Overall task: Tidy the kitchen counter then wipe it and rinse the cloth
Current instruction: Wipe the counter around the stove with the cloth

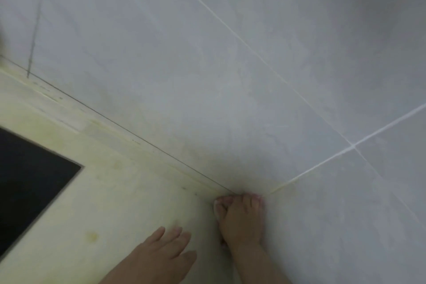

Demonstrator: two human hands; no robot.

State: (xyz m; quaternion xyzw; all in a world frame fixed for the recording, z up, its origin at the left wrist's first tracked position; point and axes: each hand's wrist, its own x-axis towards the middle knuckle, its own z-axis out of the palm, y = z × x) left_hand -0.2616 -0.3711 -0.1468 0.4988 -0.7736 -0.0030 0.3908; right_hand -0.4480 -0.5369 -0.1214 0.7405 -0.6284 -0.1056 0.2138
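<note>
My right hand [242, 221] is pushed into the joint where the pale counter [129, 203] meets the tiled wall [207, 76]. Its fingers are curled round a small pale pinkish cloth [220, 206]. Only the edges of the cloth show past the fingers; the rest is hidden under the hand. My left hand [166, 249] lies flat on the counter just left of the right hand. Its fingers are straight and it holds nothing.
A black glass cooktop [30, 182] is set into the counter at the left edge. Yellowish stains [92, 236] mark the counter near it. The grey tiled wall with pale grout lines fills the upper and right part of the view.
</note>
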